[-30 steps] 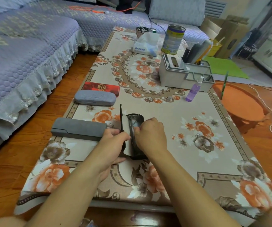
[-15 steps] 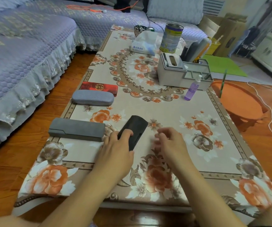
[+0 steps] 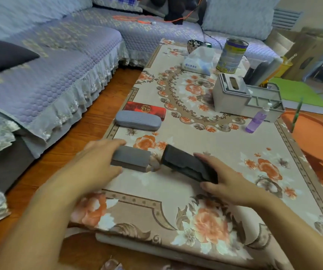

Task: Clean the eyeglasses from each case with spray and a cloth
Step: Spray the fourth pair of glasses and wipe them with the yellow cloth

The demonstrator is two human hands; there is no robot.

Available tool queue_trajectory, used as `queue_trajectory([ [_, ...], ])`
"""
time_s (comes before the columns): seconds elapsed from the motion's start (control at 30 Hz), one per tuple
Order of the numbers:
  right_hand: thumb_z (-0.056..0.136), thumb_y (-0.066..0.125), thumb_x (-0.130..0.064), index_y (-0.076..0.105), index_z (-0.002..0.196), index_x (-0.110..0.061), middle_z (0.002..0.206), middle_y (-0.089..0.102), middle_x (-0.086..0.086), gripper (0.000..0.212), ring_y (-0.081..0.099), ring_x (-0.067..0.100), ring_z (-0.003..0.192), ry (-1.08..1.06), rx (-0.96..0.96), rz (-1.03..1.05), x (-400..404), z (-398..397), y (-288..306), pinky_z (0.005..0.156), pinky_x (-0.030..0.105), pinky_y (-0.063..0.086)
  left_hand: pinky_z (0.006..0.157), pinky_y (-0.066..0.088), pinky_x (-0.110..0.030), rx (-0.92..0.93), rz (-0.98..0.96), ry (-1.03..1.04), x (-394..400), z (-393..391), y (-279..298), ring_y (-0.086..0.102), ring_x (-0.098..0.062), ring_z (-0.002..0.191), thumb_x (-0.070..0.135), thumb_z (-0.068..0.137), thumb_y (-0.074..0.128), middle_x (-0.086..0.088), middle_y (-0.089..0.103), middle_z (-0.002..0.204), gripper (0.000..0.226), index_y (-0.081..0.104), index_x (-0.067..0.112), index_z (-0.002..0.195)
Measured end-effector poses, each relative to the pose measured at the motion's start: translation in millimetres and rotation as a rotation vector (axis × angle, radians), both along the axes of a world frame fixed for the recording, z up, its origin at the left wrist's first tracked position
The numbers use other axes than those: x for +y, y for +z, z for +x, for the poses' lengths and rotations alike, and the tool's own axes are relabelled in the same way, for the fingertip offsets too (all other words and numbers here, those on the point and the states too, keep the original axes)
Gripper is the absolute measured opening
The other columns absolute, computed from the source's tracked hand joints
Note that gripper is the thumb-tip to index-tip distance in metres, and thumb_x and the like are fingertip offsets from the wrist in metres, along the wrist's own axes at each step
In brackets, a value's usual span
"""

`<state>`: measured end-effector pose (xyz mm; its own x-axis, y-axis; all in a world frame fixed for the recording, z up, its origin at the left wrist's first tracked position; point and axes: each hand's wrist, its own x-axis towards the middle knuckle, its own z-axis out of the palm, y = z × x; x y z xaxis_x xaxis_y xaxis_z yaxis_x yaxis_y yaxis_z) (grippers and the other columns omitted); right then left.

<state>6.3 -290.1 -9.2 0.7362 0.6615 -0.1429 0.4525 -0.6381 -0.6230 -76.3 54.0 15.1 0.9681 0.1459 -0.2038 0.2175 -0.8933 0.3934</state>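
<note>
Floral-cloth coffee table (image 3: 224,152) up front: left hand (image 3: 96,164) curls thumb and fingers around the grey rectangular glasses case (image 3: 132,159) at the near-left edge; right hand (image 3: 222,182) grips the closed black hard case (image 3: 186,164) just beside it, thumb underneath.

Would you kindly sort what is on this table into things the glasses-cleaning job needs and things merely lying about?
For the job:
- black case, held by the right hand
- dark grey case, under the left hand
- light grey case
- red case
- purple spray bottle

Lying about:
- tin can
- tissue pack
- grey organiser box
- patterned bowl
</note>
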Motion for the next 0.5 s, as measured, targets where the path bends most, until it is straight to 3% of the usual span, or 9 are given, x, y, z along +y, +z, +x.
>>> queue_trajectory([
  [0.07,0.090,0.067,-0.018,0.033,0.145,-0.046,0.132,0.045,-0.014,0.070,0.045,-0.001,0.118,-0.087,-0.042,0.095,20,15,13,0.104,0.024,0.040,0.110,0.043,-0.046,0.047,0.021,0.167,32,2,-9,0.042,-0.023,0.134,0.027,0.087,0.073,0.001,0.041,0.150,0.076,0.033,0.041,0.151],
  [0.13,0.090,0.067,-0.017,0.035,0.150,-0.036,0.132,0.041,-0.005,0.071,0.043,0.007,0.117,-0.072,-0.112,0.054,57,37,23,0.105,0.024,0.039,0.108,0.045,-0.047,0.078,-0.008,0.226,42,5,-21,0.043,-0.027,0.135,0.020,0.084,0.073,-0.003,0.034,0.154,0.083,0.030,0.040,0.152],
  [0.23,0.089,0.067,-0.024,0.037,0.152,-0.030,0.134,0.039,0.003,0.069,0.037,0.020,0.122,0.068,-0.192,-0.088,121,66,22,0.108,0.035,0.035,0.109,0.044,-0.040,0.062,-0.107,0.203,34,13,-36,0.039,-0.025,0.139,0.007,0.082,0.067,0.008,0.016,0.162,0.100,0.012,0.046,0.156],
  [0.3,0.090,0.067,-0.030,0.037,0.152,-0.031,0.138,0.041,0.008,0.069,0.036,0.028,0.124,0.149,-0.263,-0.193,155,78,12,0.109,0.043,0.035,0.105,0.045,-0.036,0.037,-0.122,0.172,30,18,-39,0.042,-0.022,0.135,0.001,0.084,0.063,0.012,0.014,0.161,0.101,0.009,0.046,0.157],
  [0.37,0.091,0.066,-0.036,0.034,0.153,-0.033,0.142,0.041,0.007,0.070,0.033,0.029,0.126,0.176,-0.320,-0.280,174,85,3,0.108,0.044,0.033,0.101,0.046,-0.034,0.000,-0.078,0.169,29,21,-39,0.044,-0.020,0.127,-0.001,0.086,0.062,0.008,0.022,0.158,0.091,0.022,0.042,0.155],
  [0.5,0.089,0.067,-0.052,0.040,0.149,-0.035,0.140,0.046,0.004,0.069,0.033,0.028,0.124,0.145,-0.502,-0.296,186,88,-9,0.104,0.044,0.034,0.081,0.043,-0.029,-0.061,-0.017,0.176,37,19,-40,0.047,-0.015,0.105,0.003,0.086,0.069,0.007,0.038,0.132,0.070,0.044,0.042,0.138],
])
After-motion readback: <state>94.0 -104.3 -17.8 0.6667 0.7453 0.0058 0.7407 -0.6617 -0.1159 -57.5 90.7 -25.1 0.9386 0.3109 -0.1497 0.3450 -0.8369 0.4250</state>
